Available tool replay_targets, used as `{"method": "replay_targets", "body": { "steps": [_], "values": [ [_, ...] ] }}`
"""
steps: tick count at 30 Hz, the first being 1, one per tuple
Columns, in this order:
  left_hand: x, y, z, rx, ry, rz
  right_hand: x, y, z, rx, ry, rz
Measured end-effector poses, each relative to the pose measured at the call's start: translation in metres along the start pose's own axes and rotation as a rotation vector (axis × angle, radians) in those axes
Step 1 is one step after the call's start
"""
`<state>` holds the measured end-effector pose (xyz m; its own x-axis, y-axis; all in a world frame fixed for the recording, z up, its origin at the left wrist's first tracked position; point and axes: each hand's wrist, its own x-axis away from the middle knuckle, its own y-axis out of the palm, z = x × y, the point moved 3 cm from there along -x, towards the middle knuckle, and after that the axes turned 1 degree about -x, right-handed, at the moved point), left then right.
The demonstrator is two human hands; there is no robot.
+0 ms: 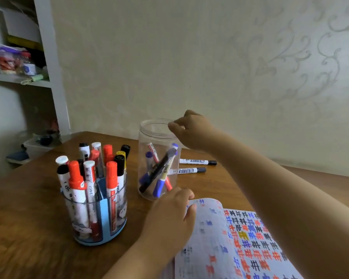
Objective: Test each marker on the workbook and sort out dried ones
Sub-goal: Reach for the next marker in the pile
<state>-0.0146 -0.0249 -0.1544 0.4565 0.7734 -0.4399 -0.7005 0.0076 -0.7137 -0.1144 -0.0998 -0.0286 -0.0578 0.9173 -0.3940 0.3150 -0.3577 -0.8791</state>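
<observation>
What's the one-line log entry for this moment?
right hand above clear jar mouth, holding nothing visible | left hand rests on workbook edge | black marker tilted inside jar | holder full

I can't tell what my right hand pinches, its fingertips blurred over the jar rim | workbook cut off at 5 o'clock | shelf clutter at 10 o'clock too blurred to name.
</observation>
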Motion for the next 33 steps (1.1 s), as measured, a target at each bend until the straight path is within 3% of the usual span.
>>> {"method": "replay_targets", "body": {
  "steps": [4,6,9,11,17,21,30,33],
  "values": [
    [-0.001,0.001,-0.003,-0.015,-0.040,0.023,0.008,-0.003,0.039,-0.209,0.079,0.312],
    [-0.002,0.002,-0.003,-0.036,-0.030,0.032,0.013,0.022,0.069,-0.030,0.163,0.158],
    [-0.002,0.004,-0.002,-0.042,0.010,0.024,0.022,0.077,0.104,0.270,0.191,-0.286],
    [-0.003,0.003,-0.002,-0.037,0.033,0.039,0.023,0.097,0.114,0.337,0.182,-0.390],
    [-0.002,-0.001,0.003,-0.039,0.056,0.021,0.019,0.100,0.116,0.400,0.135,-0.396],
    [-0.001,-0.001,0.005,-0.058,0.063,0.027,0.041,0.074,0.108,0.317,0.155,-0.277],
    [0.006,0.004,0.048,-0.443,0.409,0.058,0.187,-0.006,0.064,0.229,0.094,-0.223],
    [0.012,0.012,0.073,-0.545,0.504,-0.112,0.225,-0.026,0.056,0.239,0.088,-0.266]
  ]
}}
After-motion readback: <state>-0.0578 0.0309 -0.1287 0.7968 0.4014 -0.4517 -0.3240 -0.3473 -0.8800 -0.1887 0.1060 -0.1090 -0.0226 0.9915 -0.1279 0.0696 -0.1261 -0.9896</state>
